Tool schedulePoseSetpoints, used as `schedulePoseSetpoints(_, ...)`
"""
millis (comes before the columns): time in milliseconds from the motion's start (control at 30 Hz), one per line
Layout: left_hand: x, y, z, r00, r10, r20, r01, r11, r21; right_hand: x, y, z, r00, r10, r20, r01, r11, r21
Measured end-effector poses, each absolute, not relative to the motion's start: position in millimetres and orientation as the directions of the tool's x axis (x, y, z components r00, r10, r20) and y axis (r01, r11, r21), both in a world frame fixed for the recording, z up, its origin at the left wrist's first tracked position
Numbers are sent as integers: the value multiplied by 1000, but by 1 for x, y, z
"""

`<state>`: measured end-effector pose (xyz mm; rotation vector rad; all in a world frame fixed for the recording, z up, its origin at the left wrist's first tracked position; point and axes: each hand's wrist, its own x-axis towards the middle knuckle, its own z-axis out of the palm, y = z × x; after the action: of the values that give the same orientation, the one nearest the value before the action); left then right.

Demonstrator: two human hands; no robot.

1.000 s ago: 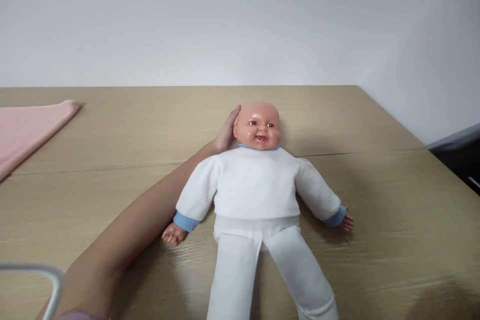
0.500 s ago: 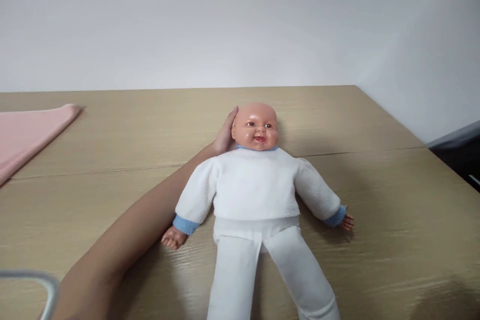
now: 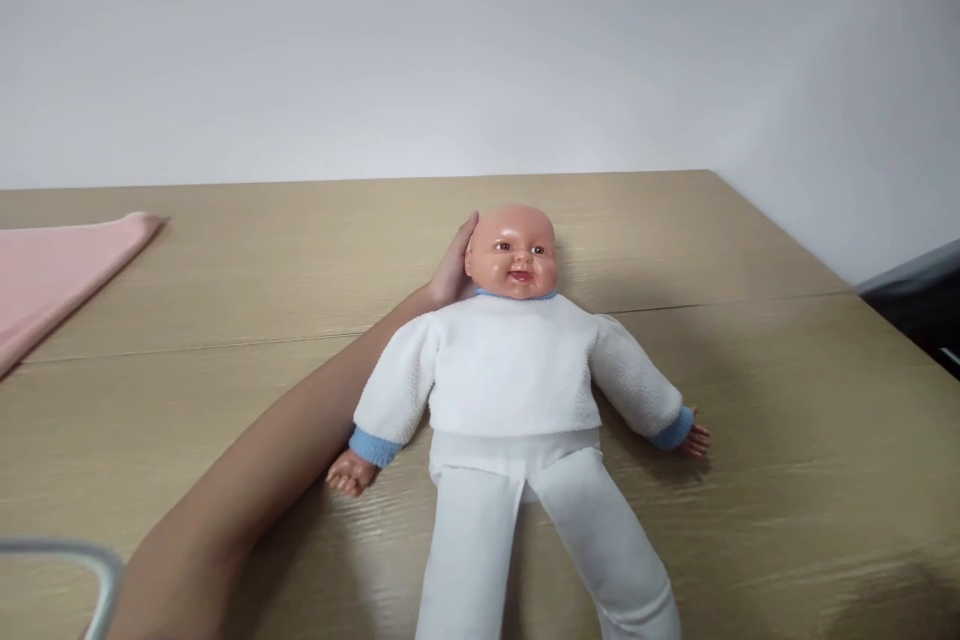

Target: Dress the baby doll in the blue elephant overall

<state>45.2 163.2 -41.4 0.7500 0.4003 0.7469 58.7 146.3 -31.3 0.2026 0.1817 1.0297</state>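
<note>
A baby doll (image 3: 517,360) lies face up over the table, in a white fleece top with blue cuffs and white trousers. My left hand (image 3: 453,265) cups the back and side of the doll's bald head (image 3: 514,245); the thumb shows along the side, while the other fingers are hidden behind the head. My left forearm runs beneath or beside one white sleeve of the doll. The lower legs are cut off by the bottom of the picture. My right hand is out of view.
The wooden table (image 3: 787,400) has a seam across it and a pale wall behind. A folded pink cloth (image 3: 60,270) lies at the left. Part of a light grey curved bar or cord (image 3: 109,575) enters at the lower left. Something black (image 3: 919,305) stands beyond the right edge.
The view has shifted very slightly. My left hand stays at the doll's head, and the doll keeps its pose.
</note>
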Motion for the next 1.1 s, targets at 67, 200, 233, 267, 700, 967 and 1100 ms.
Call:
schedulePoseSetpoints(67,45,164,-43,675,735,-69,-460,492,739,59,148,-32,479,859,-184,-813,512,276)
schedulePoseSetpoints(200,44,163,-42,663,742,-97,-441,492,751,62,151,-36,373,803,-465,-776,545,318)
schedulePoseSetpoints(233,44,163,-41,658,747,-101,-441,490,752,63,153,-37,342,784,-518,-770,550,324)
schedulePoseSetpoints(267,45,163,-41,653,750,-105,-440,489,753,64,154,-38,315,768,-558,-768,551,325)
schedulePoseSetpoints(700,46,159,-36,600,793,-107,-438,438,785,62,182,-42,531,792,-300,-845,521,-120)
schedulePoseSetpoints(967,48,159,-34,558,821,-122,-445,420,791,67,174,-69,542,840,8,-728,475,-494)
schedulePoseSetpoints(1100,46,160,-37,556,825,-103,-438,396,807,77,174,-76,483,870,98,-657,434,-617)
